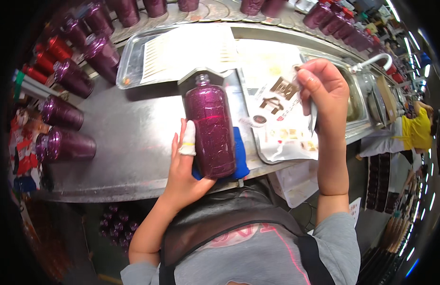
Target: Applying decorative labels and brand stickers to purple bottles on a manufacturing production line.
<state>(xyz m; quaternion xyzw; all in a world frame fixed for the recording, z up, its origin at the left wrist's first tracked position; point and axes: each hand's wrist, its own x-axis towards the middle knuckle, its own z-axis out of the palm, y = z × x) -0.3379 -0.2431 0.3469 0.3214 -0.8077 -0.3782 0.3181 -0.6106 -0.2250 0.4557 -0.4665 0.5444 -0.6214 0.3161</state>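
A purple glittery bottle [210, 130] with a clear threaded neck lies on a grey metal rest [189, 80], a thin red light line across it. My left hand [186, 178] is closed around its lower left side, thumb at the base; a white cover wraps one finger. A blue cloth [240, 152] shows under the bottle. To the right, my right hand [327, 88] is raised over a sheet of brown and gold decals [286, 114], thumb and forefinger pinching a small dark piece [297, 68]. Below its fingers, a thin grey pointed thing [313, 121] sticks down, its kind unclear.
A clear tray [130, 61] with a white striped sheet [187, 50] stands behind the bottle. More purple bottles [70, 144] line the left and far edges. At right are a basin with a white tap [374, 61] and a person in yellow [414, 128]. A white bin [296, 183] sits below the table edge.
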